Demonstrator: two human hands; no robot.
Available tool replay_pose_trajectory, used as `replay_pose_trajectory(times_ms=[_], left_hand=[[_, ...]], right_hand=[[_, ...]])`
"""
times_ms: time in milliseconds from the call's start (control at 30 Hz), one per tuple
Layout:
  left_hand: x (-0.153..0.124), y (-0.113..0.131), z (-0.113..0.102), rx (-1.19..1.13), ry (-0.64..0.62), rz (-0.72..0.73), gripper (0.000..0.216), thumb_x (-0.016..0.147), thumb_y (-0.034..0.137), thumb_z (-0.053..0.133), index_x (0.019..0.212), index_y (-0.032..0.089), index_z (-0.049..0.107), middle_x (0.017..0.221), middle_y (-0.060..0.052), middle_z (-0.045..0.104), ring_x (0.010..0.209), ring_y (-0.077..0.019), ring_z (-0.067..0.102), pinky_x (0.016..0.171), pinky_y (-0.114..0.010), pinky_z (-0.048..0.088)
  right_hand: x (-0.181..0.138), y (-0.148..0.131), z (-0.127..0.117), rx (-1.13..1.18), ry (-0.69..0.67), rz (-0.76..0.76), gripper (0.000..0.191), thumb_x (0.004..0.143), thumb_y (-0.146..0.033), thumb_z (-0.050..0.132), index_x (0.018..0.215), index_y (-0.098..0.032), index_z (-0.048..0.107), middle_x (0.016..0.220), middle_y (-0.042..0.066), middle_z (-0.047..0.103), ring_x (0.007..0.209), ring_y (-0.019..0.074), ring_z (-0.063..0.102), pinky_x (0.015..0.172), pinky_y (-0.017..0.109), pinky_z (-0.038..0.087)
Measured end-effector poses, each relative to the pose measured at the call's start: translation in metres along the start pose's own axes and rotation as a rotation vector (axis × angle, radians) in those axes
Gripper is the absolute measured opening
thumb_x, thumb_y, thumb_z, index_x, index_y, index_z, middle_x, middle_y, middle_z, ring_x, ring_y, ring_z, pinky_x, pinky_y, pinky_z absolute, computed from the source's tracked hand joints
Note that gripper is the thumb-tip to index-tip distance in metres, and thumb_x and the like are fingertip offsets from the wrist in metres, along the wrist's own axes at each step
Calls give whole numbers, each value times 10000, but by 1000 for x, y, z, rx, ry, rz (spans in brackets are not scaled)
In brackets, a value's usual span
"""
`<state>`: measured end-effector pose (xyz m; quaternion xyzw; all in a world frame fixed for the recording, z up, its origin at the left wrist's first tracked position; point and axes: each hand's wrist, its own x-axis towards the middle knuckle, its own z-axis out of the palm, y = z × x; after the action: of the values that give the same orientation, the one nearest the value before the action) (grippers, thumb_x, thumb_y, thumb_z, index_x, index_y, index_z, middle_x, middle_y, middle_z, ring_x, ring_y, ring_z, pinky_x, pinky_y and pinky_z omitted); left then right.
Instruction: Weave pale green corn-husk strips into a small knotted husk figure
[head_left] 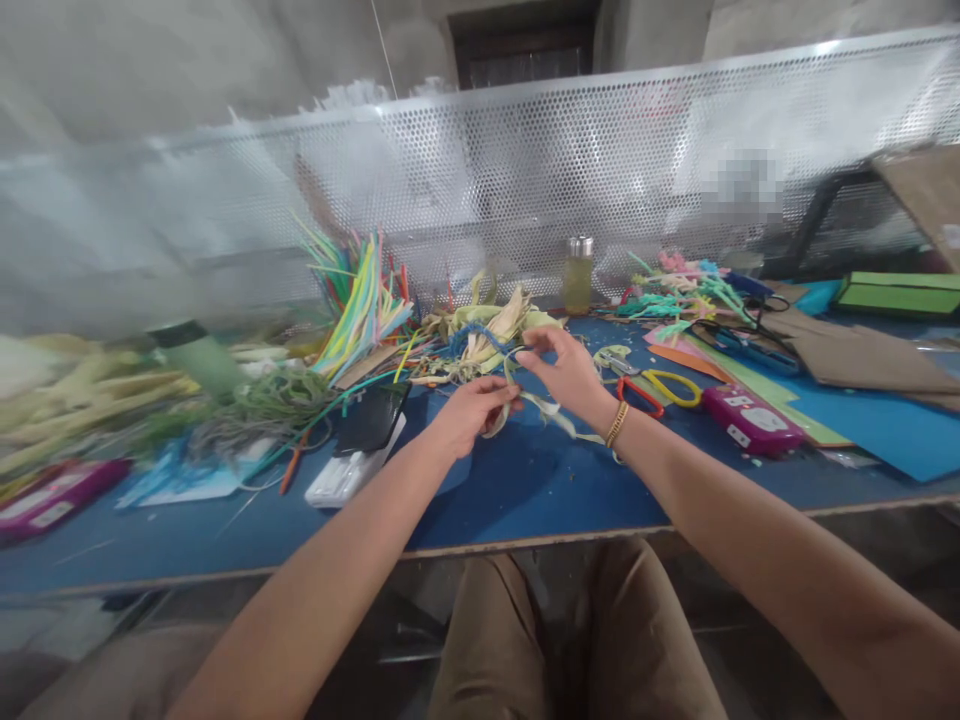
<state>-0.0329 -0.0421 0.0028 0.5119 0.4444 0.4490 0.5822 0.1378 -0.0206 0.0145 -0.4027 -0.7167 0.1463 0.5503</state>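
Observation:
My left hand [472,408] is closed around pale dried husk strips [544,410] just above the blue table [525,480]. My right hand [566,370], with a gold bangle at the wrist, pinches the upper end of the same strips with thumb and fingers. A heap of dried corn husks [487,335] wound with blue pipe cleaner lies directly behind both hands. Loose strip ends trail toward my right wrist.
A fan of colourful pipe cleaners [360,290] stands left of the husks, a black phone [371,418] over a white box nearby. Scissors with yellow and red handles [660,390], a pink case [750,418], a small bottle [578,272], coloured paper and a perforated metal screen [600,170] surround them.

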Motion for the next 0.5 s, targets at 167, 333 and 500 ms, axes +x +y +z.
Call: replay_pose_trajectory(times_ms=[167,333,500], left_hand=[[3,2,0,-338,137,58,221,685,240,800,795,178,619,738,-16,702,627,-109,629,535,-201,447],[6,2,2,-473,86,122,294,647,122,798,902,155,655,808,-24,717,678,-95,641,573,-182,469],[4,1,5,-398,64,204,393,572,175,857,914,171,662,834,-15,731,760,-126,666,672,-221,503]], right_hand=[[-10,-21,-6,-416,54,-188,251,890,-419,548,824,-197,646,893,71,658,943,226,547,919,388,306],[-21,-26,10,-659,-254,-142,421,881,-526,540,669,-188,672,741,74,668,791,214,575,777,355,314],[-23,-20,19,-666,-366,-60,333,939,-416,484,821,-184,691,866,71,710,795,185,622,674,303,332]])
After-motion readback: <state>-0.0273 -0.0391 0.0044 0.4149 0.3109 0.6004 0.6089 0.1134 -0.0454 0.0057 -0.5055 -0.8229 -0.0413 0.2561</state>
